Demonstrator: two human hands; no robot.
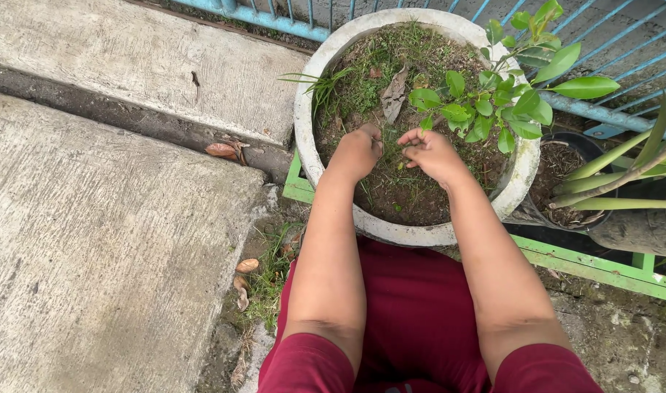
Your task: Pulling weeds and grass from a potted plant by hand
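Head view: both hands sit in the pot (310, 138) at upper centre — left hand (358, 151) fisted on soil. Right hand (429, 151) fingers pinch a grass tuft (408, 145), beside the shrub (508, 98).

Soil inside a round concrete planter (307, 124) is being worked near its front rim by the left hand (358, 151) and right hand (433, 154), weeds (409, 145) being pinched beside a leafy shrub (508, 98).

Open soil (398, 193) lies nearside; leafy shrub (504, 98) crowds the pot's (304, 124) right.
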